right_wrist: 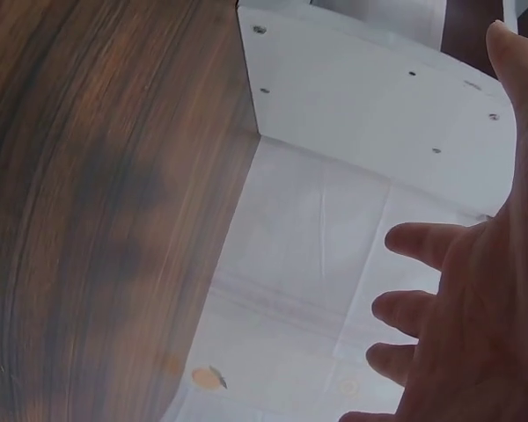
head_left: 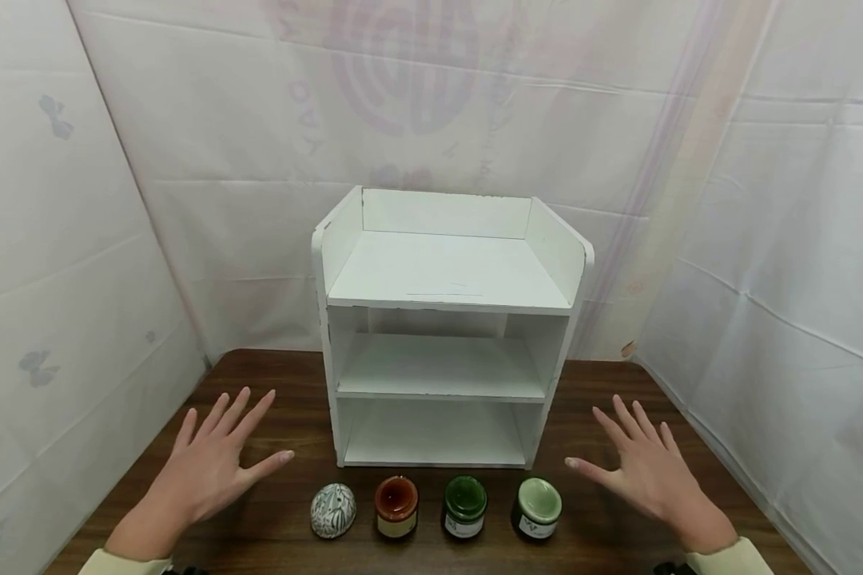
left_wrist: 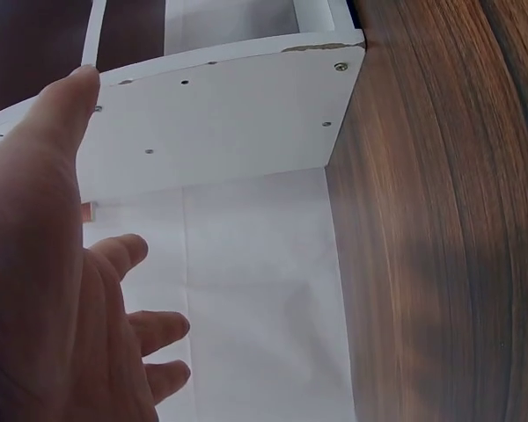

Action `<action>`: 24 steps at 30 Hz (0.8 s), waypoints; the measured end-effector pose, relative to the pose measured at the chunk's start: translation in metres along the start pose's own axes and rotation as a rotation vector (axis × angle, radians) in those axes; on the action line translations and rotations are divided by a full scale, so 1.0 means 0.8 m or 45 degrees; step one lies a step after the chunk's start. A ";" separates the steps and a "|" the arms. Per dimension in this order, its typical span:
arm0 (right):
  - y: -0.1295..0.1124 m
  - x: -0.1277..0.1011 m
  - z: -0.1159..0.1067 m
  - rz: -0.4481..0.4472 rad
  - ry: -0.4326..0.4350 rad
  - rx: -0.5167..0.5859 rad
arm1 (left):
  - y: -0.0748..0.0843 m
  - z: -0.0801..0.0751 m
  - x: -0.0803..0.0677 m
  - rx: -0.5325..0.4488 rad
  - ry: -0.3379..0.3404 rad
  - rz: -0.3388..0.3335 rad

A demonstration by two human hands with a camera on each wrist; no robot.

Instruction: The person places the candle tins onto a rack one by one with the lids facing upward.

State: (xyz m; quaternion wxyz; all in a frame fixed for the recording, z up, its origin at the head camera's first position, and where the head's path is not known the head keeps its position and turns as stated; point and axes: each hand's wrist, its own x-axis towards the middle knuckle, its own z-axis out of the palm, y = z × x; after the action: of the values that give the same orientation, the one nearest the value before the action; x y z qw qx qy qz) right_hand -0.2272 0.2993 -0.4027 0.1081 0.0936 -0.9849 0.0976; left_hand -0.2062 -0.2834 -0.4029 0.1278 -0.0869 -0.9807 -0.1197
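We record one white three-tier shelf unit [head_left: 446,319], standing upright at the middle of a dark wood-grain counter [head_left: 273,527], its open front toward us. In a row just before its base, apart from one another and from the unit, we list four small items, left to right: a patterned ceramic egg [head_left: 333,509], lying tilted; a jar with a brown lid [head_left: 396,505]; a jar with a dark green lid [head_left: 464,505]; a jar with a pale green lid [head_left: 537,506]. Our left hand [head_left: 212,463] lies palm down over the counter left of the unit, nearest the egg; its grip is released, fingers straight and spread, holding nothing. Our right hand [head_left: 640,467] lies likewise right of the unit, nearest the pale-lidded jar, grip released, fingers spread, holding nothing. White sheeting [head_left: 79,239] hangs behind and to both sides. The wrist views show the unit's side panels with their screw heads.
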 end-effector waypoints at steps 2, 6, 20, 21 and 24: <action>-0.002 -0.001 0.000 -0.003 0.010 0.010 | 0.001 0.000 0.000 -0.015 0.004 0.010; -0.007 -0.003 0.000 -0.028 0.051 0.017 | 0.004 0.001 0.000 -0.033 0.003 0.027; -0.016 -0.009 0.005 -0.063 0.074 0.045 | 0.009 0.002 -0.001 -0.062 0.060 0.073; -0.016 -0.009 0.007 -0.065 0.077 0.054 | 0.009 0.003 -0.001 -0.070 0.071 0.079; -0.017 -0.010 0.011 -0.070 0.091 0.097 | 0.010 0.004 0.001 -0.101 0.103 0.103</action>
State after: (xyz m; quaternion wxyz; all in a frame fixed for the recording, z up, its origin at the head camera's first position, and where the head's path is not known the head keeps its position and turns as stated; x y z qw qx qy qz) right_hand -0.2181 0.2857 -0.4109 0.1421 0.1212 -0.9730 0.1354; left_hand -0.2058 -0.2749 -0.4036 0.1687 -0.1267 -0.9649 -0.1564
